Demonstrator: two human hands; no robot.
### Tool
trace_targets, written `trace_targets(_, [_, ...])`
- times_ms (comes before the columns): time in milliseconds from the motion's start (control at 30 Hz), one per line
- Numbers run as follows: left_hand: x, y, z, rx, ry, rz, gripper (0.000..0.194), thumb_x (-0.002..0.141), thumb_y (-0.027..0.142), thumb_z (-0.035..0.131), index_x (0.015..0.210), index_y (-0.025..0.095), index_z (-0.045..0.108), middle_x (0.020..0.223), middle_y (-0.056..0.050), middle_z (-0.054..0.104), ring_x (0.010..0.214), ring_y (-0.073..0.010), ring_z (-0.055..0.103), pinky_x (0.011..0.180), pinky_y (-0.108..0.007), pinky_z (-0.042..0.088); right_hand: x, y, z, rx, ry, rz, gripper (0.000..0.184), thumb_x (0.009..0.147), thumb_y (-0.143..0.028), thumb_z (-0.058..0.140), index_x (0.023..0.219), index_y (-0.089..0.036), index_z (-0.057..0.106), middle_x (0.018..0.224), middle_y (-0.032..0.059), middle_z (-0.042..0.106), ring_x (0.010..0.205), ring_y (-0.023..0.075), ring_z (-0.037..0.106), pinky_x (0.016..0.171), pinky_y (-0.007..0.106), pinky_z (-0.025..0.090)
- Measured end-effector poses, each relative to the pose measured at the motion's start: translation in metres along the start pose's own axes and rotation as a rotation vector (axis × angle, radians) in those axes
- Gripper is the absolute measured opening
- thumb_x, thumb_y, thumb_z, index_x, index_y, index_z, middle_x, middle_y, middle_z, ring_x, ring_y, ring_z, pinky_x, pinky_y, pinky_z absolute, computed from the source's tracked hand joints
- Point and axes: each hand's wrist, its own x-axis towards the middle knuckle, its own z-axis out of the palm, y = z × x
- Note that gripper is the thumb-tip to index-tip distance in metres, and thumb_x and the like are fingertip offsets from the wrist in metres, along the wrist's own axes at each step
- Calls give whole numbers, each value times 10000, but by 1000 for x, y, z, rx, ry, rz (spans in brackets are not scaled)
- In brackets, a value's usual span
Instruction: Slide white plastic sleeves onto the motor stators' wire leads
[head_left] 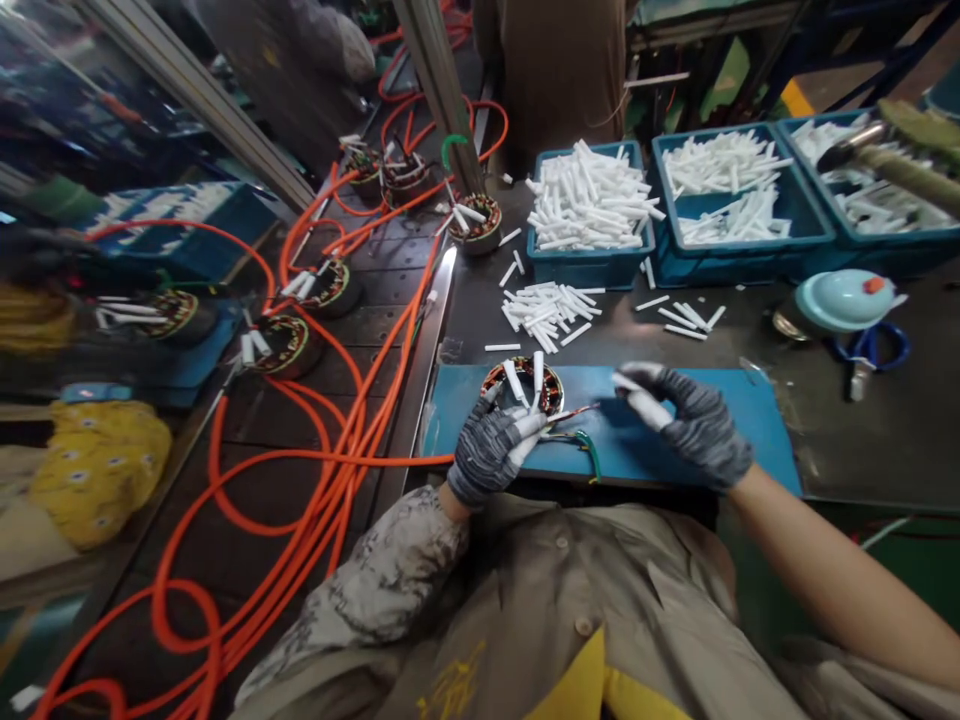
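Left hand (491, 452) pinching wire (576, 411); right hand (691, 418) curled, grip unclear | blue mat (757, 425), far edge toward left corner: coil ring (556, 394) | looks part-done: two white tubes (515, 381) on it, held wire's tip seemingly uncovered | bins (589, 267) past far edge; orange cable (390, 461) over left edge, possibly in the way; loose tubes (550, 314) between

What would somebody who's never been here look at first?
Probably the bright orange cables looping all over the left side. Next, maybe the heaps of white sticks in the blue bins at the back right, with more lying loose in front. Then the two gloved hands over the blue mat: the left hand beside a wound ring, the right hand apart from it.
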Motion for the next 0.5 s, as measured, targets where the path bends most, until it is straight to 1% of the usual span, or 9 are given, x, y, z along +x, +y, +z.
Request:
trace_targets(100, [7, 4, -4, -11, 55, 53, 290, 941, 169, 664, 1220, 236, 706, 1056, -26, 797, 1001, -166, 760, 1220, -451, 442, -10, -10, 6, 115, -101, 115, 274, 879, -399, 656, 1053, -227, 780, 1019, 69, 801, 886, 238, 749, 821, 380, 614])
trace_targets(167, [11, 5, -7, -11, 68, 74, 315, 940, 161, 662, 1246, 232, 693, 1062, -25, 794, 1000, -162, 759, 1224, -445, 436, -6, -8, 7, 189, -163, 187, 314, 864, -434, 669, 1066, -221, 782, 995, 66, 804, 839, 228, 744, 756, 359, 613])
trace_targets(200, [12, 6, -8, -8, 67, 81, 312, 944, 162, 657, 1246, 231, 691, 1063, -25, 793, 999, -160, 758, 1225, -444, 434, -4, -5, 6, 205, -201, 188, 325, 860, -444, 675, 1070, -220, 783, 994, 63, 803, 846, 226, 743, 761, 355, 610])
trace_targets(267, [13, 6, -8, 8, 60, 86, 273, 954, 176, 644, 1216, 225, 701, 1061, -26, 793, 1002, -160, 758, 1223, -444, 436, 1, -1, 6, 190, -245, 104, 315, 872, -445, 675, 1067, -224, 787, 1001, 59, 797, 891, 225, 738, 818, 361, 599])
trace_targets(333, [12, 6, -8, 34, 46, 67, 230, 967, 200, 626, 1176, 223, 717, 1050, -27, 795, 1008, -167, 759, 1212, -445, 450, 4, -1, 8, 121, -274, -59, 301, 911, -449, 651, 1068, -236, 793, 1024, 65, 783, 930, 223, 726, 864, 367, 580])
trace_targets(400, [11, 6, -8, 47, 20, 44, 228, 975, 215, 606, 1169, 220, 726, 1052, -32, 797, 1041, -181, 755, 1198, -447, 467, 3, -6, 13, -26, -296, -238, 327, 957, -467, 601, 1081, -241, 802, 987, 85, 764, 881, 215, 707, 813, 352, 562])
trace_targets(433, [11, 6, -9, 48, 5, 38, 238, 978, 216, 596, 1178, 215, 727, 1064, -38, 797, 1062, -189, 751, 1195, -449, 471, 1, -10, 16, -127, -306, -301, 351, 976, -474, 572, 1088, -238, 806, 945, 98, 753, 840, 213, 691, 771, 344, 546])
trace_targets(467, [10, 6, -9, 47, -10, 33, 254, 982, 212, 582, 1193, 211, 724, 1082, -42, 797, 1079, -194, 748, 1196, -450, 470, -1, -15, 20, -228, -314, -334, 376, 989, -480, 548, 1093, -230, 809, 897, 110, 740, 803, 215, 672, 735, 341, 524])
trace_targets(500, [9, 6, -9, 48, -28, 28, 274, 987, 203, 565, 1214, 209, 719, 1103, -45, 795, 1092, -196, 744, 1199, -450, 467, -3, -19, 24, -307, -313, -335, 399, 991, -488, 536, 1084, -217, 813, 848, 119, 726, 775, 218, 652, 708, 340, 502])
